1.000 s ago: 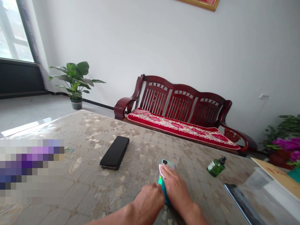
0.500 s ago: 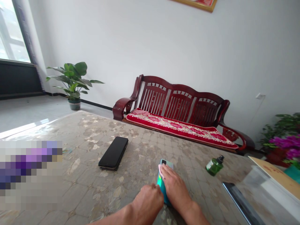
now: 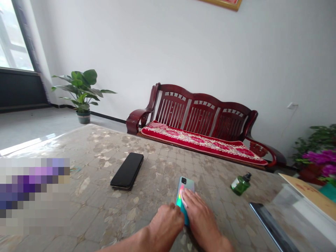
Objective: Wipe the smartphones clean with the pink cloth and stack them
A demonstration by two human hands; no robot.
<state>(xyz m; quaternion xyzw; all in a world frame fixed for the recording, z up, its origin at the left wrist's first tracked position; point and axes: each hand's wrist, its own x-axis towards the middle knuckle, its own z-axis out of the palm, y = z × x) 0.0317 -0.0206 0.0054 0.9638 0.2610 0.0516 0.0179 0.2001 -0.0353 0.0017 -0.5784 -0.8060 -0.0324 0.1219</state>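
Note:
A blue-green smartphone (image 3: 187, 183) lies back side up on the patterned tablecloth, its dark camera block at the far end and a rainbow glare along its left side. My left hand (image 3: 168, 222) is closed at the phone's near left edge and holds it. Across the phone's back lies my right hand (image 3: 201, 213), fingers together and stretched forward, pressing a small pale cloth (image 3: 182, 198) against the surface. Most of the cloth is hidden under those fingers. To the left rests a black phone (image 3: 127, 170) in a case.
A green spray bottle (image 3: 240, 184) stands right of my hands. Beyond it are a dark-edged glossy object (image 3: 270, 224) and a tan board (image 3: 309, 196). A blurred-out patch covers the table's left side. A red wooden bench (image 3: 202, 112) stands behind the table (image 3: 86, 150).
My right hand has slid down the smartphone's back toward me with the cloth, uncovering the camera block. The left hand stays at the phone's edge.

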